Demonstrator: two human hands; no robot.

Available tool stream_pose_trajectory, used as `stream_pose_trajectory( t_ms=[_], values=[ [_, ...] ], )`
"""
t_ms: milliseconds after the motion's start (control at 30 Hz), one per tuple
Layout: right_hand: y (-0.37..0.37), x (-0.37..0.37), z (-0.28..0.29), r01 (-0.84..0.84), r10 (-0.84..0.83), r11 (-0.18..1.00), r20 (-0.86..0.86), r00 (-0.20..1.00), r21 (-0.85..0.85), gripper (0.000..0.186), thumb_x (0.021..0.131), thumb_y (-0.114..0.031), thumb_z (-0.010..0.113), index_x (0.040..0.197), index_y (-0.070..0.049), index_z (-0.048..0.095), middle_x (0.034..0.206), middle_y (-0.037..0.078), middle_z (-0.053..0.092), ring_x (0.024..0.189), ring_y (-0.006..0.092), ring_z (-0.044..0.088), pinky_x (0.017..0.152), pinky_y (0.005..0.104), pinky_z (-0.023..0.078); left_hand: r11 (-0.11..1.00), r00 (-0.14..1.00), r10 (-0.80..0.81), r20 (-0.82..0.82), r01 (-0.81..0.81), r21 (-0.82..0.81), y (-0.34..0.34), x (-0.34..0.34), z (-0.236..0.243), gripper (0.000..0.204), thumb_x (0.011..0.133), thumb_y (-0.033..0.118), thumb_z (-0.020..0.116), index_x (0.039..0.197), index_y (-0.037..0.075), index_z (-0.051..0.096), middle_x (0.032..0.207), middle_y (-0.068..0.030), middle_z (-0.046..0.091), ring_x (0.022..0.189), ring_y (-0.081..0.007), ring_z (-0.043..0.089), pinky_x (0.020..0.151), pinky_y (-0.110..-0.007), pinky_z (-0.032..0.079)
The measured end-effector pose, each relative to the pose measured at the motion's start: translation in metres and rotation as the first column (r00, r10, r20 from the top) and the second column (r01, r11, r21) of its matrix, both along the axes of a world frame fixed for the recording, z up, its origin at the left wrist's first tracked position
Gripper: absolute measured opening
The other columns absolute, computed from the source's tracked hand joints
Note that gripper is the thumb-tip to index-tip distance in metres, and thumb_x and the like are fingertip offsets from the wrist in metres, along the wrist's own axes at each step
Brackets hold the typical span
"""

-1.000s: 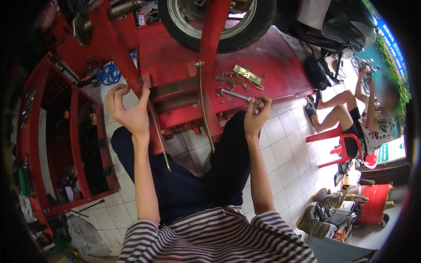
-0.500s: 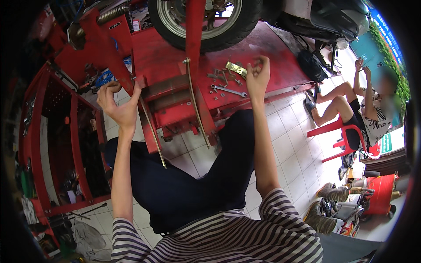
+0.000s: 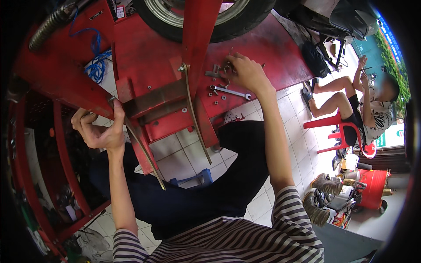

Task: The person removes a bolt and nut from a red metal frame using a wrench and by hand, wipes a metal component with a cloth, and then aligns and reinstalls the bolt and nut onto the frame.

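My left hand point(image 3: 100, 129) is beside the lower end of a red steel arm point(image 3: 66, 70). Its thumb is raised against a small bolt point(image 3: 112, 99) in the arm, the other fingers loosely bent and apart from the thumb. Over the red platform point(image 3: 158, 55) my right hand point(image 3: 249, 73) reaches down among loose bolts and metal pieces point(image 3: 213, 71); its fingers are smeared by motion, and what they hold, if anything, cannot be made out. A combination wrench point(image 3: 230, 91) lies just below that hand, with several nuts point(image 3: 222, 97) around it.
A motorcycle wheel point(image 3: 175, 33) stands behind a red upright point(image 3: 198, 35). Metal plates point(image 3: 193, 114) jut toward my knees. Blue hose point(image 3: 97, 65) lies at the left, above a red rack point(image 3: 66, 153). At the right a person sits on a red chair point(image 3: 333, 125) near a red drum point(image 3: 372, 188).
My left hand has moved down and left, its thumb now against the bolt. My right hand has moved left over the loose hardware; the brass-coloured metal piece it held no longer shows.
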State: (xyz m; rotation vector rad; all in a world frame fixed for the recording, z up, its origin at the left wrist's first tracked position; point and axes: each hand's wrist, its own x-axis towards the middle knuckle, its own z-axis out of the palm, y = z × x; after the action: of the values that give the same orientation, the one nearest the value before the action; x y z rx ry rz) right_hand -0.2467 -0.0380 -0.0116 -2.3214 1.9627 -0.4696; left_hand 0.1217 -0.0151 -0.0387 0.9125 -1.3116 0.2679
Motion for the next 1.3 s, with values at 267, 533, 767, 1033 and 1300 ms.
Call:
stream_pose_trajectory(
  t_ms=[267,533,767,1033,1300],
  values=[
    [0.018,0.004,-0.006,-0.163,0.141,0.977,0.156,0.978,0.138,0.024,0.078,-0.024,0.080,0.099,-0.013,0.076,0.083,0.009,0.069,0.090,0.0316,0.068,0.077,0.0442,0.051,0.998,0.985,-0.018,-0.171,0.028,0.058,0.009,-0.013,-0.008,0.033,0.066,0.004,0.092,0.087,0.002,0.067,0.100,-0.0075,0.062,0.096,-0.0207,0.058,0.084,-0.035,0.046],
    [0.024,-0.008,-0.014,-0.074,0.070,0.961,0.022,0.997,0.266,0.021,0.074,-0.021,0.081,0.093,-0.014,0.077,0.093,0.008,0.070,0.093,0.0318,0.068,0.080,0.0441,0.052,0.987,0.994,0.029,-0.106,-0.012,0.163,0.017,-0.009,-0.009,0.027,0.074,-0.003,0.087,0.090,-0.001,0.065,0.110,-0.0062,0.057,0.101,-0.0180,0.062,0.081,-0.034,0.055],
    [0.027,0.000,-0.015,-0.099,0.095,0.958,0.030,0.995,0.270,0.017,0.078,-0.017,0.079,0.094,-0.011,0.075,0.097,0.008,0.071,0.094,0.0315,0.068,0.081,0.0443,0.052,0.988,0.972,-0.014,-0.237,0.049,0.143,0.017,-0.016,-0.006,0.034,0.067,0.004,0.092,0.090,0.002,0.068,0.104,-0.0071,0.062,0.099,-0.0188,0.058,0.088,-0.034,0.045],
    [0.028,0.006,-0.008,-0.055,0.058,0.951,-0.001,0.998,0.304,0.020,0.080,-0.017,0.078,0.098,-0.012,0.073,0.096,0.009,0.070,0.093,0.0297,0.068,0.078,0.0433,0.051,0.981,0.995,0.017,-0.096,0.002,0.192,0.020,-0.010,-0.005,0.027,0.074,-0.004,0.086,0.094,0.000,0.068,0.109,-0.0060,0.058,0.097,-0.0159,0.061,0.084,-0.034,0.054],
    [0.031,-0.002,-0.021,-0.093,0.107,0.974,-0.057,0.993,0.207,0.017,0.080,-0.019,0.077,0.097,-0.014,0.073,0.093,0.006,0.067,0.091,0.0287,0.066,0.076,0.0437,0.049,0.986,0.989,-0.004,-0.150,0.028,0.163,0.018,-0.010,-0.007,0.029,0.072,-0.001,0.088,0.094,0.000,0.068,0.108,-0.0063,0.059,0.099,-0.0176,0.061,0.086,-0.034,0.052]
  ],
)
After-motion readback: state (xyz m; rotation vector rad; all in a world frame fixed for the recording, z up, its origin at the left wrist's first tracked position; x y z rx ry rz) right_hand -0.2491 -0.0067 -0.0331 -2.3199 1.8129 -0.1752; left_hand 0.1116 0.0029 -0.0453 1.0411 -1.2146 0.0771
